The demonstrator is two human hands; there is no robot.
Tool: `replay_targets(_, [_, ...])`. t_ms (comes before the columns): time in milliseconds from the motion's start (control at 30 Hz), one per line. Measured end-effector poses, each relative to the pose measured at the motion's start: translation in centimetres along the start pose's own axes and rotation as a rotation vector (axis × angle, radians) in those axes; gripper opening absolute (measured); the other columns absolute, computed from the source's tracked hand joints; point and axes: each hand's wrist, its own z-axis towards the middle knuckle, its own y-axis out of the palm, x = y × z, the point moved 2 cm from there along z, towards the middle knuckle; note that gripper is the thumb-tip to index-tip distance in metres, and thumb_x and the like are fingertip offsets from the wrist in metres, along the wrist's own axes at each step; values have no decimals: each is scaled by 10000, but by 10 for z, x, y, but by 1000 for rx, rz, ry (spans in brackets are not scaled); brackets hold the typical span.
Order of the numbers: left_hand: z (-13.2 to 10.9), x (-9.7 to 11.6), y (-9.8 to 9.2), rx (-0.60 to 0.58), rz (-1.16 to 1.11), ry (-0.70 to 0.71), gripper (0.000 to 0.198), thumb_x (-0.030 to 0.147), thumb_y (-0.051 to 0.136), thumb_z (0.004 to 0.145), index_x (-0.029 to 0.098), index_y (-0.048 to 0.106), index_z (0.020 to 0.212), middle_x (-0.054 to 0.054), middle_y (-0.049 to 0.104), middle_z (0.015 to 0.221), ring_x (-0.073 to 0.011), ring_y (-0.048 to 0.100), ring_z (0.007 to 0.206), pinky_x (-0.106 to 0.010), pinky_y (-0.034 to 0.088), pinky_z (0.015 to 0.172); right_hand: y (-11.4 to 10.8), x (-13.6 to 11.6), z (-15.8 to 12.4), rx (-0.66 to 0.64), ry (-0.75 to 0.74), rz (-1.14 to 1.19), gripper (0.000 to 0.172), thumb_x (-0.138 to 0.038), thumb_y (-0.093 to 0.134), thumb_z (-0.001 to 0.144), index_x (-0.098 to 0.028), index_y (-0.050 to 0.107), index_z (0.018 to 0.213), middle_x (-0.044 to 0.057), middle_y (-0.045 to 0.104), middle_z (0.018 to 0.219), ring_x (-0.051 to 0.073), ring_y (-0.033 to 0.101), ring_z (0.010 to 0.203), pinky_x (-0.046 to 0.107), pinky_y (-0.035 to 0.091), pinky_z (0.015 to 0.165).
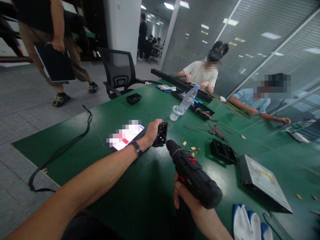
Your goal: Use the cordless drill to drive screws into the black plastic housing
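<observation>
My left hand (151,132) grips a small black plastic box (163,130) by its side and stands it on edge on the green table; brass-coloured bits show inside. In my right hand (186,193) is a black cordless drill (196,173) with red details, fingers wrapped round its handle. The drill's chuck points at the box's open face, and the bit's tip is too small to place exactly. Several small brass plates (193,148) lie just right of the box. A lit phone (127,137) rests beside my left wrist.
Black twin-compartment boxes (223,151) and a metal-cased unit (265,181) sit to the right, with gloves (246,221) near the front. Beyond stand a clear cup (176,113) and a water bottle (189,100). Two people work across the table (105,123); another person walks at left, past a chair (118,68).
</observation>
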Motion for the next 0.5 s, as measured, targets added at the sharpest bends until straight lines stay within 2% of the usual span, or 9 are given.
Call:
replay_targets(300, [1, -4, -2, -8, 14, -16, 369, 557, 603, 886, 216, 619, 746, -4, 594, 686, -162, 546, 608, -284, 452, 571, 0, -3, 0, 7, 22, -14, 344, -545, 696, 1044, -205, 673, 1091, -17, 673, 628, 211, 674, 582, 342, 546, 628])
replay_targets(500, [4, -6, -2, -6, -2, -17, 364, 567, 605, 878, 223, 620, 760, 1, 593, 687, -164, 559, 599, -285, 465, 571, 0, -1, 0, 5, 18, -1, 357, -571, 692, 1052, -217, 658, 1079, -26, 660, 642, 194, 648, 565, 345, 564, 643])
